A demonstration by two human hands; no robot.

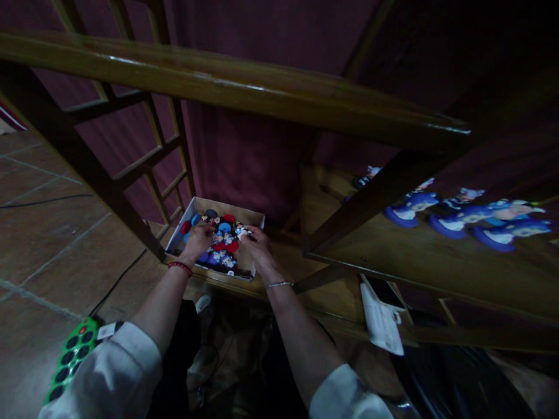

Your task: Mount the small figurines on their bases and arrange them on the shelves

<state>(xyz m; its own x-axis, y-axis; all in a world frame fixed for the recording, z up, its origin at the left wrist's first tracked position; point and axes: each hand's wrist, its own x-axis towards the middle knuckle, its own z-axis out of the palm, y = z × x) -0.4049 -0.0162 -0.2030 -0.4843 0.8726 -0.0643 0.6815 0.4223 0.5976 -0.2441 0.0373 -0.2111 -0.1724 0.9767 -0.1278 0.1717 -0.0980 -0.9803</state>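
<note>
Left hand: left of center, reaching into a shallow box; fingers bent, their grip impossible to tell.
Right hand: fingers clamped on a small white-and-blue figurine over the box's right half.
Risk: crowded figurines could snag one another; a wrist bump could slide the box off the shelf at its near edge.
Room: a wooden post hems the left; space opens toward the lower frame.
</note>
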